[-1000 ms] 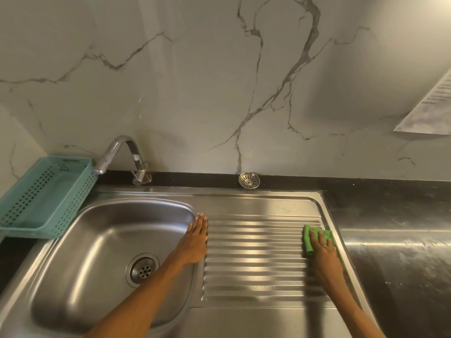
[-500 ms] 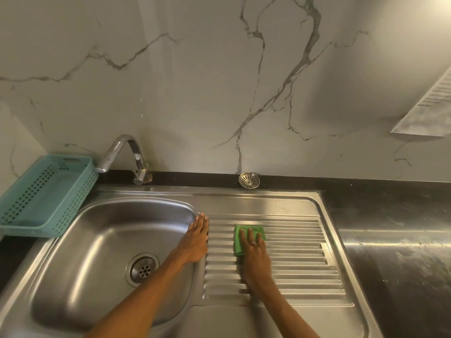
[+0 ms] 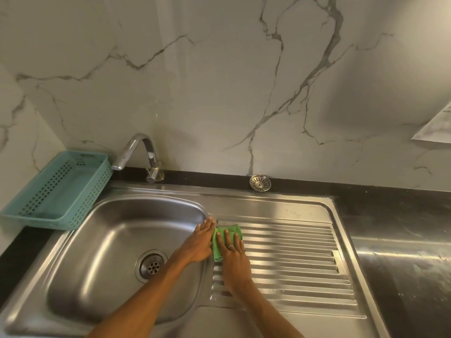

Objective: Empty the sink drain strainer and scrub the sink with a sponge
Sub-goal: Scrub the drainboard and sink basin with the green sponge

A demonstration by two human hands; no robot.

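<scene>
My right hand (image 3: 233, 254) presses a green sponge (image 3: 217, 242) flat on the left end of the ribbed drainboard (image 3: 292, 259). Beside it, my left hand (image 3: 199, 242) lies flat with fingers spread on the rim between the drainboard and the steel sink bowl (image 3: 102, 252). The two hands almost touch. The bowl's drain (image 3: 152, 265) shows an open perforated hole. The round metal strainer (image 3: 260, 182) rests on the black ledge at the back, against the wall.
A teal perforated basket (image 3: 61, 191) stands at the left of the sink. The chrome tap (image 3: 141, 154) arches over the bowl's back edge. A dark stone counter (image 3: 402, 240) runs to the right. A sheet of paper (image 3: 436, 128) hangs on the marble wall.
My right hand has slid the sponge leftward across the drainboard, from its right end to beside my left hand. My left hand has stayed in place.
</scene>
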